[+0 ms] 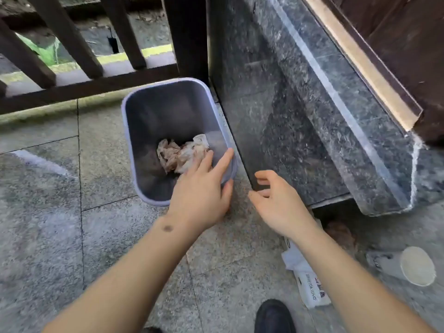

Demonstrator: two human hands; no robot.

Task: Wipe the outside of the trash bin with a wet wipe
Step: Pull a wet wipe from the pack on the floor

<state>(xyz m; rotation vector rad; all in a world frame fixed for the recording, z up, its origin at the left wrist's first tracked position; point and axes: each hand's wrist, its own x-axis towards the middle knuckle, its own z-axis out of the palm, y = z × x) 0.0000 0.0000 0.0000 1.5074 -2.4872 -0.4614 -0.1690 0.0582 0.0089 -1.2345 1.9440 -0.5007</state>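
The trash bin (153, 131) stands on the paved floor (60, 212), tucked against the dark stone block (312, 116) on its right, a crumpled wipe (180, 156) lying inside. My left hand (201, 195) grips the near right rim, fingers inside, thumb outside. My right hand (276, 200) hovers loosely curled just beside it, holding nothing. A wipe pack (310, 282) lies near right on the floor. I judge the wiping may be finished, though I can't confirm it.
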